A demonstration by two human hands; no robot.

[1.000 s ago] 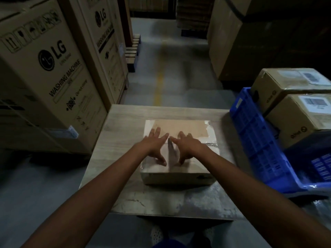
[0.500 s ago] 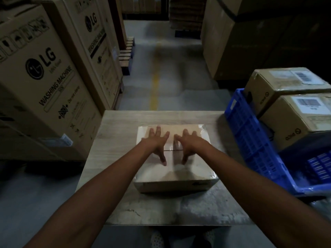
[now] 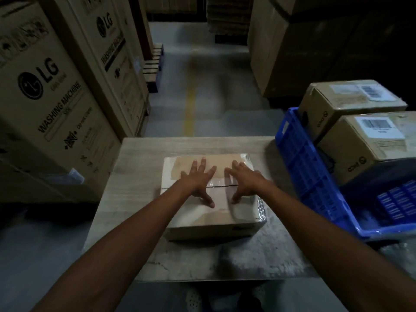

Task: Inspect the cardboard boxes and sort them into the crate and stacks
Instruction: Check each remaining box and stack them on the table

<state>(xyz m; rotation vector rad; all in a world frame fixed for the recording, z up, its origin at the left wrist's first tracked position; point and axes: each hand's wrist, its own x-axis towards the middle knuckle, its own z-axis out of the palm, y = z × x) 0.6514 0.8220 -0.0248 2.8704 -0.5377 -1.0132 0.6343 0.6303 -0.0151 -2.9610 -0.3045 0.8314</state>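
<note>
While left hand (image 3: 198,181) & right hand (image 3: 245,180) lie flat on box (image 3: 202,218), crate (image 3: 299,154) sits at table (image 3: 135,176) rt edge.

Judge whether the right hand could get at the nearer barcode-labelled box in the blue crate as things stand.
Probably yes. The right hand lies flat and empty on the taped box, the blue crate sits to its right, and the nearer labelled box rises above the crate wall with nothing over it.
</note>
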